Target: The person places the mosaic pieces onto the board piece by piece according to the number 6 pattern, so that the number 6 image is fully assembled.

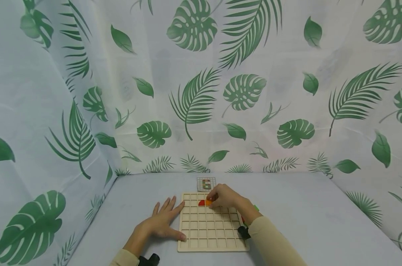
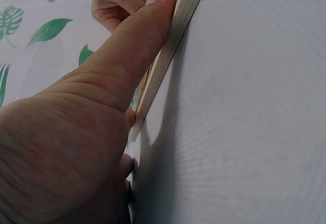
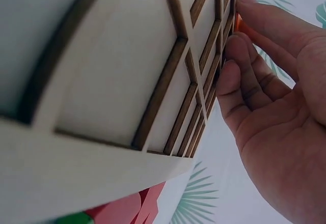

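A wooden grid board [image 1: 207, 232] lies on the table, divided into square cells. In its upper rows a red piece with a rounded corner [image 1: 201, 203] sits beside an orange piece [image 1: 208, 202]. My right hand [image 1: 225, 196] reaches over the board and pinches the orange piece at its cell; the fingertips hide part of it. The right wrist view has those fingers [image 3: 247, 63] right at the grid. My left hand [image 1: 164, 220] is spread along the board's left side, forefinger and thumb at its edge. In the left wrist view the thumb [image 2: 147, 25] lies against the board's rim.
Behind the board lies a small card [image 1: 206, 183] printed with a coloured grid figure. Red and green pieces [image 3: 125, 208] lie beyond the board's right edge, partly covered by the right arm. White leaf-print cloth [image 1: 201, 92] hangs behind and at both sides of the table.
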`<state>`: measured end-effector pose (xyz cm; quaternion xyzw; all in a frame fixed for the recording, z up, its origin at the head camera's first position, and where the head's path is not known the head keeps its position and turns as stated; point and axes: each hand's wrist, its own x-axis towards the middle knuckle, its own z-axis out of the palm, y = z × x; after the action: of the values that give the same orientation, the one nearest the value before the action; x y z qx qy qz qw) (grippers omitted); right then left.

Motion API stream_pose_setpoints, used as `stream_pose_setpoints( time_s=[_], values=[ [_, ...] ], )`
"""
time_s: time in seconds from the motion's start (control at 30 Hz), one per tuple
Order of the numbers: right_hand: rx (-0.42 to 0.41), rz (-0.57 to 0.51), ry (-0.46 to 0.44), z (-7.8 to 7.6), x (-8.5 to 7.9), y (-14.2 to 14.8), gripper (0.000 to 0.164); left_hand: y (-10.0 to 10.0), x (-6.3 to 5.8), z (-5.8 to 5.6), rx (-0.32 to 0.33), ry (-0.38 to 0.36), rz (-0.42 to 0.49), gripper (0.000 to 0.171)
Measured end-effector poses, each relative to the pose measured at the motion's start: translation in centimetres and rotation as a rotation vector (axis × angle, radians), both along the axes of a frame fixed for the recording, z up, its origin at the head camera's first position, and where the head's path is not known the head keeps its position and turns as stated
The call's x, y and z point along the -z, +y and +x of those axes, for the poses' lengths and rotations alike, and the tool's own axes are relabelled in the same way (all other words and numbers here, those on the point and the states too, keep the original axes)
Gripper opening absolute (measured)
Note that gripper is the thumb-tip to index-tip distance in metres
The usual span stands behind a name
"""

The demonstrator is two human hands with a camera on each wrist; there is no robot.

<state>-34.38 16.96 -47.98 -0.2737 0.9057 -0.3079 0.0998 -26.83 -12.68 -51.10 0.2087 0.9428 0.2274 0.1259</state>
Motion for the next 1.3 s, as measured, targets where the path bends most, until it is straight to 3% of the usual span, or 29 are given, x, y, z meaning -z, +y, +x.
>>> stream_pose_setpoints(
  time_s=[0.33, 0.67, 0.97, 1.1, 1.3],
  values=[
    [-0.017, -0.046, 0.109, 1.4, -0.6, 2.8, 0.029, 0.3, 0.1, 0.2, 0.011, -0.007, 0.001, 0.124],
    [0.096, -0.131, 0.126, 3.3, -1.0, 6.8, 0.031, 0.0, 0.1, -0.1, 0.006, 0.002, -0.014, 0.124],
    [0.177, -0.09, 0.157, 3.2, -0.9, 9.8, 0.028, -0.1, 0.0, 0.0, 0.0, -0.01, -0.015, 0.124],
    [0.187, -0.064, 0.127, 3.4, -1.5, 10.6, 0.027, -0.2, 0.1, 0.0, 0.006, 0.001, -0.006, 0.123],
    [0.174, -0.053, -0.027, 4.3, -2.6, 13.3, 0.029, -0.1, 0.0, 0.1, 0.014, 0.004, 0.007, 0.123]
  ],
)
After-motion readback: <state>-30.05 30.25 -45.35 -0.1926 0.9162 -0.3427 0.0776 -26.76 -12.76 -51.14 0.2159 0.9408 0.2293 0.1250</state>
